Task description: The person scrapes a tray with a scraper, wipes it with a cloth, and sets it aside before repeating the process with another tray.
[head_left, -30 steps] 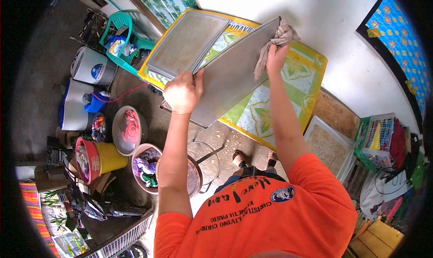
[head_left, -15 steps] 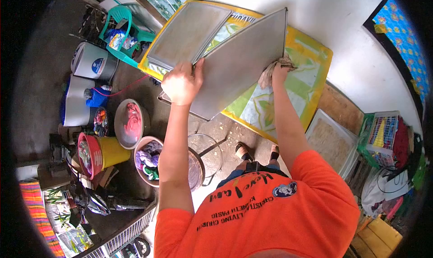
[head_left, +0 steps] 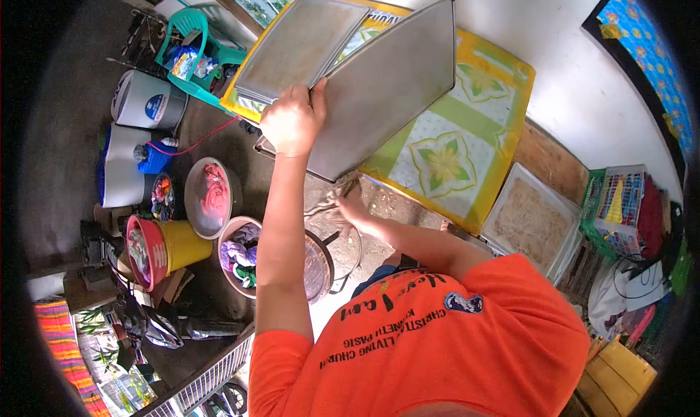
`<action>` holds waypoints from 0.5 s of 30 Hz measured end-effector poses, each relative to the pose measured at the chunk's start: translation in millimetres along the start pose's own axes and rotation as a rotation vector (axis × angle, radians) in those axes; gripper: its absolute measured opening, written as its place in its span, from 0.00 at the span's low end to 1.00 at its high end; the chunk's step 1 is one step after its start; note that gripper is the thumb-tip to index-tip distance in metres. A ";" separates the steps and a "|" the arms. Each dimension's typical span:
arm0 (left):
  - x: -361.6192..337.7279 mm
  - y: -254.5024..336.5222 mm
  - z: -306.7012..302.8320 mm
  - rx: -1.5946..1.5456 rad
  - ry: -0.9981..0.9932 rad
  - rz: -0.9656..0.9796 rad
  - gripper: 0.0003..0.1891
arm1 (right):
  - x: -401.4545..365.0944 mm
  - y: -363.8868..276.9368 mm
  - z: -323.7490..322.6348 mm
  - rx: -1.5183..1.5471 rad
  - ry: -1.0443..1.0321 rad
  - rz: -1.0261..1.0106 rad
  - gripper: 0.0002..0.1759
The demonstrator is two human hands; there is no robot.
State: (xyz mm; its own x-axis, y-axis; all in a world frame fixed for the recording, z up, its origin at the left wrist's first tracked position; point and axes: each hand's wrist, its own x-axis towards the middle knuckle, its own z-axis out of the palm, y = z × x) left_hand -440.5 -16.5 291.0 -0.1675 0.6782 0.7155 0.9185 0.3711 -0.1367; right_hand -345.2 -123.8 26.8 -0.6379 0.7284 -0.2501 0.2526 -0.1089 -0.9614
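Note:
My left hand (head_left: 293,122) is closed on the left edge of a large grey metal baking tray (head_left: 394,82), holding it up at a tilt above the table. In my right hand (head_left: 354,205) is a crumpled beige rag (head_left: 341,189), at the tray's near bottom corner; hand and rag are slightly blurred. Behind the raised tray, more flat metal trays (head_left: 302,45) lie stacked on the far left part of the table (head_left: 443,162), which has a yellow, green and white patterned cover.
Left on the floor are basins of laundry (head_left: 213,191), a yellow bucket (head_left: 184,243), a washing machine (head_left: 146,100) and a green plastic chair (head_left: 191,23). To the right, a board (head_left: 529,213) leans near plastic crates (head_left: 616,205). A white wall (head_left: 532,52) stands behind the table.
My right hand and the rag have moved from the tray's right edge, down and left to its near bottom corner. The left hand keeps its hold; the tray has shifted slightly up and left.

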 end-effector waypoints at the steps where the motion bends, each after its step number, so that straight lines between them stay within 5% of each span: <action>1: -1.1 -0.6 0.5 0.004 0.009 0.011 0.23 | 2.5 -3.7 -15.8 0.057 -0.018 0.056 0.26; 4: -1.3 1.0 -3.1 0.011 0.026 0.023 0.23 | 23.1 1.6 -89.5 0.248 0.250 0.039 0.19; 6: -1.4 1.2 -4.4 0.006 0.028 0.026 0.23 | 53.5 29.5 -157.2 0.217 0.481 -0.147 0.16; 7: -1.4 0.7 -3.9 -0.001 0.027 0.030 0.23 | 37.0 -41.5 -206.2 0.424 0.382 0.033 0.18; 9: -2.3 -0.3 -2.7 -0.002 0.030 0.035 0.23 | 62.2 -72.5 -265.1 0.664 0.587 -0.146 0.18; 12: -2.4 -0.5 -0.9 0.002 0.032 0.045 0.22 | 107.9 -80.4 -326.2 0.230 0.809 -0.262 0.20; 15: -1.0 0.3 -2.2 0.001 0.037 0.033 0.22 | 200.3 21.5 -276.5 -0.325 0.896 -0.065 0.23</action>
State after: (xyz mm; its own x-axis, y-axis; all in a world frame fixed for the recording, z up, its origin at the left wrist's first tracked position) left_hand -439.3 -18.4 291.7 -0.1238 0.6657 0.7358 0.9228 0.3498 -0.1612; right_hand -266.3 206.8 -12.2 0.1026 0.9883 0.1131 0.5123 0.0449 -0.8576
